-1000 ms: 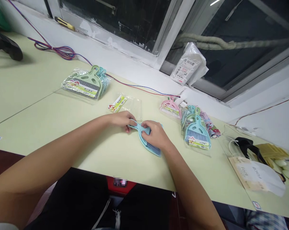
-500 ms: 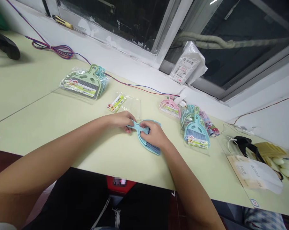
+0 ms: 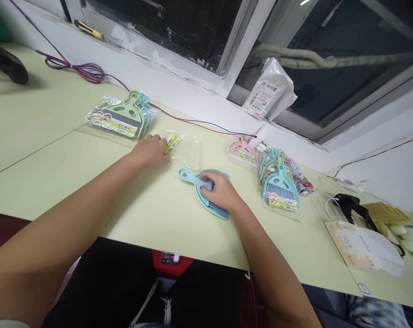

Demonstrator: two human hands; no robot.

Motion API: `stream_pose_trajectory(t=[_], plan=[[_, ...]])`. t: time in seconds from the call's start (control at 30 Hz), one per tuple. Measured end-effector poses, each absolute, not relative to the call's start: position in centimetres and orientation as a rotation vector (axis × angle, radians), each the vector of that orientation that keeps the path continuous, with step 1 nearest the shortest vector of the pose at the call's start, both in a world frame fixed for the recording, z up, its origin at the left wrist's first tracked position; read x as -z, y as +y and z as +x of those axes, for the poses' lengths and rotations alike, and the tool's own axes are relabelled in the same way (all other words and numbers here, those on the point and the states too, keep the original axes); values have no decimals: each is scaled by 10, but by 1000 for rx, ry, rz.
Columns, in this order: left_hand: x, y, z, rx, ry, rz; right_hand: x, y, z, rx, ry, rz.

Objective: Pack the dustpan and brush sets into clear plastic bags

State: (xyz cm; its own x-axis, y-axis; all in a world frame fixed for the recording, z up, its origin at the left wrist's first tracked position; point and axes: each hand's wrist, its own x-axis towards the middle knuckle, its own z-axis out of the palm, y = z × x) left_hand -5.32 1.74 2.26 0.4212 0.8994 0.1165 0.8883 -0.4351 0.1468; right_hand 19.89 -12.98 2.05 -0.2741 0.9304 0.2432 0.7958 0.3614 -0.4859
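A light-blue dustpan with its matching small brush (image 3: pixel 215 209) lies on the table in front of me, handles pointing left. My right hand (image 3: pixel 220 189) is closed over the brush and pan, thumb and fingers pinching them near the handle's base. Farther left, my left hand (image 3: pixel 152 151) has its fingers curled on the label end of a flat clear plastic bag (image 3: pixel 188 152). Its fingertips are partly hidden, and it covers part of the green-and-white label (image 3: pixel 172 143). The bag lies flat just beyond the dustpan.
Bagged green and blue dustpan sets (image 3: pixel 124 114) stand at the back left. A pink set (image 3: pixel 243 152) and a pile of blue and green sets (image 3: pixel 281 187) lie to the right. Coiled wire (image 3: pixel 90 73) runs along the wall. A paper-and-plastic pack (image 3: pixel 360 246) lies far right.
My left hand has let go of the blue handles and moved left and away from me to the plastic bag's label. My right hand stays on the dustpan and brush.
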Motion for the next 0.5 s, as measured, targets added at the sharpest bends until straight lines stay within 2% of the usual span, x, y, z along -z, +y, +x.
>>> stream_pose_trajectory(t=[0.13, 0.5], plan=[[-18, 21, -54, -275, 1637, 2618, -20, -129, 199, -364, -2151, -1484], [-8, 39, -62, -591, 1650, 2462, -20, -130, 200, -377, -2142, -1479]])
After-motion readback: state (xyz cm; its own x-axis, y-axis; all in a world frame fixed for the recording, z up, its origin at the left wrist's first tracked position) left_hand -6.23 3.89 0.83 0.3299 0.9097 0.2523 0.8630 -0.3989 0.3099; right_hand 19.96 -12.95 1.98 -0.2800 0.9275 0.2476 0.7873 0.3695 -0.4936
